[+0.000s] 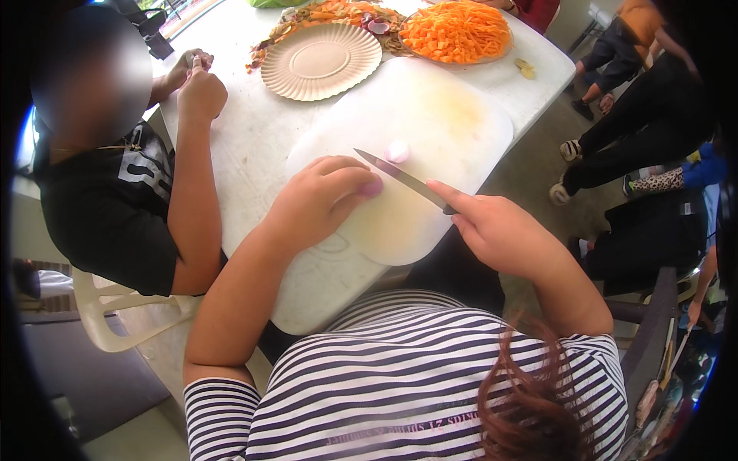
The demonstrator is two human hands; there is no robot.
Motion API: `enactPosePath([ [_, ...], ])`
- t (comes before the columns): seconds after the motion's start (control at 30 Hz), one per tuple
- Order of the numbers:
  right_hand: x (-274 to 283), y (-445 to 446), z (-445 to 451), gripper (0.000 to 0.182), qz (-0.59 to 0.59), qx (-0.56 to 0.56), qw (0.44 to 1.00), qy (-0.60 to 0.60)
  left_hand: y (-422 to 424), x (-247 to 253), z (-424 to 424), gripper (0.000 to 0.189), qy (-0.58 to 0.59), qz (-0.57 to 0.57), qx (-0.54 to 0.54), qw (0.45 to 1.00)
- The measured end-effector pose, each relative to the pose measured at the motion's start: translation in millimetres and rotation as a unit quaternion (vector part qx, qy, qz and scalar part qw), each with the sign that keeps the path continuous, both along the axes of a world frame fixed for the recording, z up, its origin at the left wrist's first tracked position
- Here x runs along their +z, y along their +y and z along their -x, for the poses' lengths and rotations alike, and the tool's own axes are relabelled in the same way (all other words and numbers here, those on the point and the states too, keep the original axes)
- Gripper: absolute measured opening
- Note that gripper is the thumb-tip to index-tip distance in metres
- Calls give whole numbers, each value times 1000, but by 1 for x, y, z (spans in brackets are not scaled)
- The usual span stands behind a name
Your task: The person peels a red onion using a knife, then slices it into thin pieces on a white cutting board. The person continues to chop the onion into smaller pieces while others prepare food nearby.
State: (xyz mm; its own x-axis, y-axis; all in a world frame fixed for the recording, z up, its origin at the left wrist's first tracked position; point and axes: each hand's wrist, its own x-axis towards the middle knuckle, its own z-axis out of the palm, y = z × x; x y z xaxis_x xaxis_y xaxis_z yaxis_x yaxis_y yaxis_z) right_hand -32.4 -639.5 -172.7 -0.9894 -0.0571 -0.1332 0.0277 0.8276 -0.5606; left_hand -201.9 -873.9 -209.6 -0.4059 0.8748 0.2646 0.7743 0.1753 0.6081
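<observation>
A white plastic cutting board (438,127) with yellowish stains lies on the white table. On it, my left hand (326,199) holds a purple onion piece (371,186) between thumb and fingers. My right hand (490,227) grips a kitchen knife (406,180) by its handle, the index finger laid along the top of the blade. The blade points up and left, its tip just beyond the fingers of my left hand. A pale pinkish peeled onion piece (397,151) sits past the blade, and a darker purple bit shows beside the blade, partly hidden by it.
A fluted paper plate (320,60) stands beyond the board, near vegetable peelings (346,12) and a plate of cut carrots (455,31). A small peel scrap (524,68) lies at the right. At the left sits a person in black, hands over the table. Other people are at the right.
</observation>
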Motion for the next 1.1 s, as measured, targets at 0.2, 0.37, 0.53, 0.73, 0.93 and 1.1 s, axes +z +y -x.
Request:
enactPosePath([
  [0.2, 11, -6, 5, 53, -69, -4, 997, -32, 7, -3, -10, 51, 112, -59, 60, 990],
  [0.37, 24, -1, 5, 53, -108, 11, 994, 8, 5, 0, -4, 62, 98, -49, 70, 991],
  [0.53, 31, 5, 5, 55, -120, 37, 992, -6, 3, -3, -6, 70, 53, -13, 78, 995],
  [0.73, 35, 9, 2, 54, -103, 56, 993, 6, 2, 0, -4, 72, 60, -3, 60, 996],
  [0.93, 46, 16, -16, 55, -102, 10, 993, -52, 4, -8, -1, 46, 30, 13, 25, 999],
  [1.1, 41, 11, -16, 54, -101, 24, 993, -54, 1, -1, 4, 35, 13, 17, 26, 999],
])
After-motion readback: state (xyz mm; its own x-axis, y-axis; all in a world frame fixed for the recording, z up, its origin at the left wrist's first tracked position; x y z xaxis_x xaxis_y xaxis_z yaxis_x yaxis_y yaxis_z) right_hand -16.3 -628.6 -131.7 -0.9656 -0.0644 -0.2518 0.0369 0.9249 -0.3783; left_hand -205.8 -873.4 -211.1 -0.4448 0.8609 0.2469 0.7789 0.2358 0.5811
